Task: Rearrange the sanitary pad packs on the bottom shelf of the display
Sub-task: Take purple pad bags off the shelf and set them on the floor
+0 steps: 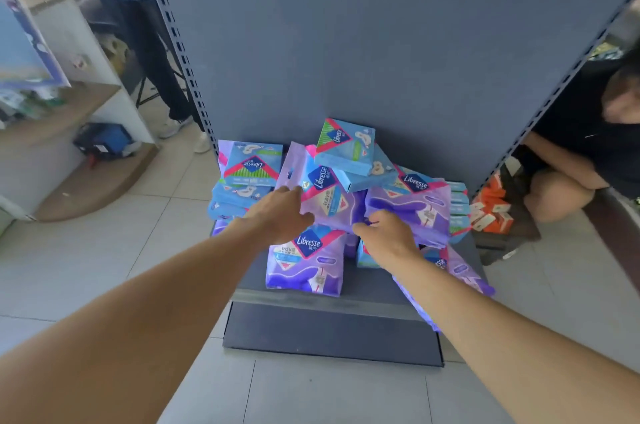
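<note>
Both forearms reached from the near edge to the bottom shelf [363, 299]. Left hand [277, 212] lay flat, fingers straight, on a tilted purple pack [322, 191]; right hand [388, 236] pinched another purple pack [412, 212] (grip partly hidden). Judged: sorting just begun; next, lift and stack beside the blue packs [249, 171]

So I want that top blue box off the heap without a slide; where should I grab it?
Probably pinch the top blue box across its two long side edges, coming from above. It lies tilted and loose on the pile, upper face clear.
</note>
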A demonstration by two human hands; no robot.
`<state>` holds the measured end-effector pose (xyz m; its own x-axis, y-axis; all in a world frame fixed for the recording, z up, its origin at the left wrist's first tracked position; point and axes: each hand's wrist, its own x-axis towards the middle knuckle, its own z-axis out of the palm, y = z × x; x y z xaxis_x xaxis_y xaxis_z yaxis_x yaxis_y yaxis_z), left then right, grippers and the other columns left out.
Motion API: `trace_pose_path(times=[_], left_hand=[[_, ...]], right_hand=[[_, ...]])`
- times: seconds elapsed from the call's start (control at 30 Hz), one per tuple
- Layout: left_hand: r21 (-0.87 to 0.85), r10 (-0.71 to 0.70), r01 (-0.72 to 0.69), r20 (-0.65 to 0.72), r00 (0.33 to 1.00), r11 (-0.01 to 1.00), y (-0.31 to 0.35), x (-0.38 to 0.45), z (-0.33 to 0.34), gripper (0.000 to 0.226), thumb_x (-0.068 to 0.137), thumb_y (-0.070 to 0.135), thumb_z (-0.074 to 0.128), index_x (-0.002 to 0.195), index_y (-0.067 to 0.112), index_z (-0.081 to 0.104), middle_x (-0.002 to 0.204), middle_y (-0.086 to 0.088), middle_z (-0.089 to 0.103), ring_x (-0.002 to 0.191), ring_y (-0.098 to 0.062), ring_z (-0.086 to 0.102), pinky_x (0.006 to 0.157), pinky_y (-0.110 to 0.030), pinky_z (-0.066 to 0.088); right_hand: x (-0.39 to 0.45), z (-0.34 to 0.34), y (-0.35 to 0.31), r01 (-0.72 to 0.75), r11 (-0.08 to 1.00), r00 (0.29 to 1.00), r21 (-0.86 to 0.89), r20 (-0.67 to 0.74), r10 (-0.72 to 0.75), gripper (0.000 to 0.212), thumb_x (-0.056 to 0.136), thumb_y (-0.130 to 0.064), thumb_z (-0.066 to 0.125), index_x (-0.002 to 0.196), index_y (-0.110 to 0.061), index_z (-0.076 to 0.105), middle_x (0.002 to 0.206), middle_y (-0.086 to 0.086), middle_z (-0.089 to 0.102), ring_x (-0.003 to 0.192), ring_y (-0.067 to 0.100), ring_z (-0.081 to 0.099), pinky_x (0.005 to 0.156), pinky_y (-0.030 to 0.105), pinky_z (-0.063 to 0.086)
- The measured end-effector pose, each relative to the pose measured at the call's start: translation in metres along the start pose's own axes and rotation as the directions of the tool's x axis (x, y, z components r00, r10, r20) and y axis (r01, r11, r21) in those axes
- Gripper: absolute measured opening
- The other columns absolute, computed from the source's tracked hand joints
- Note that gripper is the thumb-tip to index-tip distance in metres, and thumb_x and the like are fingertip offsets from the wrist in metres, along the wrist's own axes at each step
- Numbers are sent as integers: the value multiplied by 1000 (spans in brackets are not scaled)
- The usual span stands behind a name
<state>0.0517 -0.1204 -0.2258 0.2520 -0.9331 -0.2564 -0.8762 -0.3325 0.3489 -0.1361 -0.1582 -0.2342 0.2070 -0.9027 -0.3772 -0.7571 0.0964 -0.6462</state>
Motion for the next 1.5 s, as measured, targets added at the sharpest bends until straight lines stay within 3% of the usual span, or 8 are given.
trace_pose_path(times=[0.27, 0.4, 0.5, 0.67, 0.73, 0.93, 1.07, 1.5], left_hand=[[-230, -179, 152, -102, 979, 961, -20, 54, 35, 59, 87, 45, 61, 132, 13, 40, 121, -12, 56, 102, -31, 59, 70, -36, 48], [-436, -287, 216, -103, 952, 873, -19, 65, 37, 54, 82, 48, 66, 118, 12, 50, 111, -7, 60, 94, -26, 62, 65, -33, 49], [-716, -367, 213, -65, 928, 664, -19, 67, 33, 39, 78, 40, 75, 104, 15, 59, 89, 1, 65, 72, -12, 63, 53, -24, 48], [-979, -458, 182, 122, 880, 88, -23, 59, 40, 33, 71, 25, 84, 95, 14, 65, 96, -8, 73, 86, -25, 72, 76, -41, 59], [-976, -394, 217, 195, 898, 11, -23, 53, 43, 32, 73, 19, 83, 98, 11, 65, 92, -10, 73, 82, -27, 70, 81, -48, 56], [-950, -377, 245, 158, 913, 195, -35, 44, 33, 28, 75, 13, 80, 100, 7, 68, 96, -13, 74, 91, -32, 71, 86, -53, 53], [-929, -346, 243, 139, 928, 278, -49, 41, 18, 23, 76, 14, 77, 97, 7, 68, 102, -17, 73, 100, -37, 68, 91, -56, 49], [-895, -322, 224, 96, 942, 387, -119, 13, -11, 36, 71, 6, 74, 106, 9, 67, 104, -13, 73, 96, -33, 70, 91, -49, 54]], right_hand=[[70, 50, -10, -244, 837, 957, 489, -20, 291, 56, 83, -47, 67, 121, -8, 54, 110, 11, 59, 99, 33, 62, 87, 42, 56], [80, 60, -14, -291, 796, 952, 530, 81, 295, 62, 80, -41, 76, 126, -8, 51, 120, 13, 58, 101, 34, 63, 76, 42, 60], [75, 66, -15, -335, 724, 942, 603, 239, 236, 55, 83, -33, 75, 127, -11, 50, 116, 12, 63, 93, 28, 66, 61, 33, 58], [65, 74, -15, -307, 749, 932, 587, 347, 110, 42, 89, -32, 68, 120, -6, 58, 95, 8, 68, 79, 22, 67, 64, 30, 56], [61, 75, -15, -253, 809, 922, 530, 385, 36, 32, 90, -31, 67, 110, -7, 63, 92, 8, 65, 82, 21, 65, 71, 30, 55], [62, 68, -8, 69, 997, 964, 39, 254, -77, 14, 79, -21, 71, 85, -10, 64, 82, 6, 64, 77, 21, 61, 74, 40, 53], [55, 60, -6, 202, 863, 977, -463, 31, -212, 14, 86, -24, 62, 86, -11, 59, 105, 14, 64, 93, 32, 61, 65, 29, 39], [76, 77, -35, 296, 584, 924, -756, 72, -375, 88, 76, -40, 77, 143, -15, 25, 138, 17, 39, 127, 37, 42, 89, 44, 47]])
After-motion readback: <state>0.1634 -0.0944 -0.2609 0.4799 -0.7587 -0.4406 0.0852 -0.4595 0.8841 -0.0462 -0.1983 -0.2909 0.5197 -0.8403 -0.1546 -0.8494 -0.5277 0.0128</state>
